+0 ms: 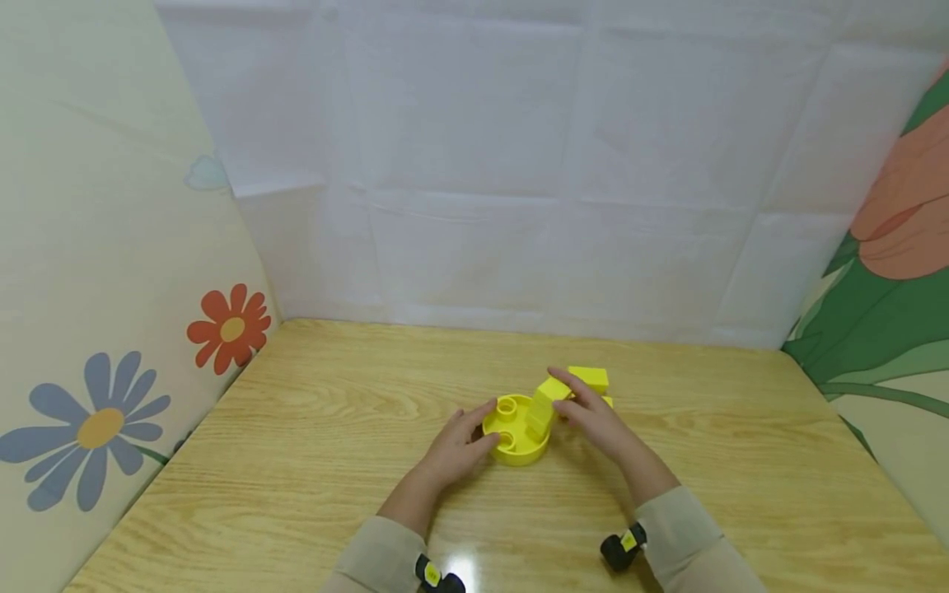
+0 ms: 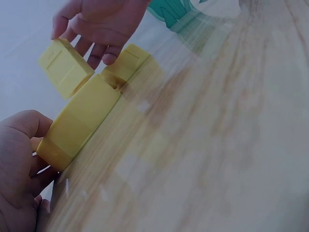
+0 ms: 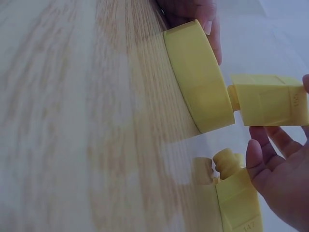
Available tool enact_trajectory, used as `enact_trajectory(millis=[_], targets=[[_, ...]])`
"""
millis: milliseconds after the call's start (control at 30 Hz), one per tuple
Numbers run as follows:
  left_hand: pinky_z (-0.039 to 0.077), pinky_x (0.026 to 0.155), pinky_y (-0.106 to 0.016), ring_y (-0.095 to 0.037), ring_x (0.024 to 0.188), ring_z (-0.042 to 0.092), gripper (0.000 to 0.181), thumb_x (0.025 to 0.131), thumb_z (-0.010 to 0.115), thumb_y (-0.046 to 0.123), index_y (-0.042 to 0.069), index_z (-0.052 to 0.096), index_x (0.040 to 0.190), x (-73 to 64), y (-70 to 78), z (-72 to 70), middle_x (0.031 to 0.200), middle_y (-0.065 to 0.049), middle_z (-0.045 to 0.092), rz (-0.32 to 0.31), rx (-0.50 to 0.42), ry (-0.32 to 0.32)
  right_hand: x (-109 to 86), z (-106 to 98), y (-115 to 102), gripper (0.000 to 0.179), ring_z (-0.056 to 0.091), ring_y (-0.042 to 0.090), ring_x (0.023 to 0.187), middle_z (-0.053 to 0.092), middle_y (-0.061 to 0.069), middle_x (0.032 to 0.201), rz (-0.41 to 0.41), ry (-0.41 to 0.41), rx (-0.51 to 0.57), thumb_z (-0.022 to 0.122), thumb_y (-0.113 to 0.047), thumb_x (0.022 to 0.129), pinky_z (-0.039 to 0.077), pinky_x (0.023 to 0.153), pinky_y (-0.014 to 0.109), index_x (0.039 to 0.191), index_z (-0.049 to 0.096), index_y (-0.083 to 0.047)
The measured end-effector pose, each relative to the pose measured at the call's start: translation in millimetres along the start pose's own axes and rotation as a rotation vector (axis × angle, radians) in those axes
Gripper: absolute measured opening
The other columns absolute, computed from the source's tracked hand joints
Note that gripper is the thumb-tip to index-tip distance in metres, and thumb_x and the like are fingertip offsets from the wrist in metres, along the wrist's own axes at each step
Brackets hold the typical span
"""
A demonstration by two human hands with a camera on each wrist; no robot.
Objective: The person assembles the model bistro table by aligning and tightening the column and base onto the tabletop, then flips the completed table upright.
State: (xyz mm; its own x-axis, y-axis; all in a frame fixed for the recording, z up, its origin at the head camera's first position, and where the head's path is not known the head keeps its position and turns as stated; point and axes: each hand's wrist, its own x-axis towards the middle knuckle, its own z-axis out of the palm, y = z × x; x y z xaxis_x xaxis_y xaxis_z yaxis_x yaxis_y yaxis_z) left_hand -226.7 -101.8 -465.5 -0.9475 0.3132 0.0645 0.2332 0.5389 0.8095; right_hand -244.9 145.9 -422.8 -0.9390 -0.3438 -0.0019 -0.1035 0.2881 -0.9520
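Note:
A round yellow toy base (image 1: 517,452) with a raised rim and ring-shaped studs lies flat on the table. My left hand (image 1: 454,451) grips its left side, thumb and fingers about the rim. At the base's right side a yellow block (image 1: 544,405) stands up on a short peg, visible between the two in the right wrist view. My right hand (image 1: 599,424) touches this block: the index finger reaches over its upper end, other fingers lie against its side. The right thumb (image 3: 256,157) stays apart from it.
Another yellow piece (image 1: 589,378), with pegs at one end in the right wrist view, lies on the wooden table (image 1: 334,461) just beyond the right hand. A white cloth (image 1: 474,165) hangs at the back; flowered cloths border both sides.

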Motion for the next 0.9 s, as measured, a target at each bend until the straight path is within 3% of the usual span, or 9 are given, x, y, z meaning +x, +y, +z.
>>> enact_trajectory(millis=[300, 500, 567, 900], targets=[[0.011, 0.120, -0.061, -0.046, 0.146, 0.021, 0.056, 0.097, 0.056, 0.028, 0.009, 0.042, 0.148, -0.1, -0.5, 0.0, 0.152, -0.013, 0.044, -0.014, 0.005, -0.004, -1.1, 3.2, 5.8, 0.050, 0.059, 0.027, 0.107, 0.053, 0.026, 0.135, -0.023, 0.112, -0.049, 0.063, -0.013, 0.095, 0.050, 0.086, 0.026, 0.138, 0.043, 0.000], [0.011, 0.121, -0.060, -0.044, 0.147, 0.021, 0.056, 0.097, 0.056, 0.028, 0.010, 0.042, 0.148, 0.6, -1.3, 0.2, 0.152, -0.013, 0.044, -0.017, 0.001, -0.005, -5.0, 0.5, 6.4, 0.043, 0.052, 0.034, 0.126, 0.050, 0.028, 0.141, -0.010, 0.108, 0.027, 0.044, -0.009, 0.099, 0.047, 0.101, 0.037, 0.140, 0.042, 0.005], [0.010, 0.121, -0.059, -0.043, 0.147, 0.023, 0.056, 0.097, 0.056, 0.028, 0.010, 0.042, 0.148, 1.0, -2.1, 0.5, 0.152, -0.013, 0.044, -0.014, 0.000, -0.004, -6.3, -0.7, 6.2, 0.046, 0.050, 0.035, 0.128, 0.049, 0.027, 0.142, -0.003, 0.112, 0.031, 0.041, -0.011, 0.098, 0.046, 0.101, 0.037, 0.140, 0.043, 0.005], [0.011, 0.119, -0.062, -0.047, 0.147, 0.019, 0.056, 0.096, 0.057, 0.028, 0.010, 0.043, 0.148, 1.7, -4.5, 1.8, 0.152, -0.012, 0.044, -0.010, -0.006, 0.003, -13.4, -2.9, 10.2, 0.038, 0.057, 0.014, 0.097, 0.056, 0.024, 0.119, -0.039, 0.109, -0.004, 0.056, -0.012, 0.098, 0.051, 0.086, 0.025, 0.133, 0.049, 0.001]])
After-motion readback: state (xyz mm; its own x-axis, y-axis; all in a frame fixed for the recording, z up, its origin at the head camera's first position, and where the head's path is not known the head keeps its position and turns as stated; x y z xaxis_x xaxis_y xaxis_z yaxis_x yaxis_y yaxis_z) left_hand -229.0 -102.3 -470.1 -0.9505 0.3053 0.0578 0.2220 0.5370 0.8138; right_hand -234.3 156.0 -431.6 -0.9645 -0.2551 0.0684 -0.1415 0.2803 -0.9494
